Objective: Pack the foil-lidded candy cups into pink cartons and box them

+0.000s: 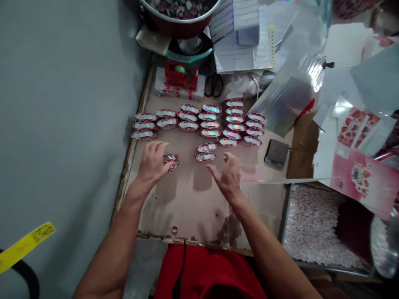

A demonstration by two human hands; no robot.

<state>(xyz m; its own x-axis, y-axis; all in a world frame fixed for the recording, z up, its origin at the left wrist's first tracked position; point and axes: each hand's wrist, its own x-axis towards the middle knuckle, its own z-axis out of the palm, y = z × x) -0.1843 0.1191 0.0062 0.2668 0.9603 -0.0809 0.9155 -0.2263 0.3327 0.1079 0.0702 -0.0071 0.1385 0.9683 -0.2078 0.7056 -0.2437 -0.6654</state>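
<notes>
Landmark: the counter (190, 199), a worn brown board with a chipped near edge.
Near edge: a small pink cap (174, 229) lies alone just inside the near edge of the counter; a red cloth (208, 272) sits below that edge.
Left hand: the left hand (152, 164) rests palm down on the left part of the counter, fingers curled over a pair of small foil-topped cups (171, 161); fingertips touch them, and whether they pinch them tight cannot be told.
Right hand: the right hand (229, 176) hovers over the middle of the counter, fingers spread apart and holding nothing.
Nearest loose pieces: two more cups (206, 152) stand between the hands, slightly farther in.
Look: each cup is a flat oval with a red patterned rim and a shiny rainbow foil top.
Handling (judgement): probably light, thin-walled and easily crushed; the foil looks slick, so grip at the two long sides of the rim, not on the top.
Far part of counter: many cups in rows (202, 122).
Right of rows: a small dark scale (276, 152).
Beyond rows: a red tape holder (181, 74), scissors (213, 85), a red bowl (181, 16), foil sheets (289, 91).
</notes>
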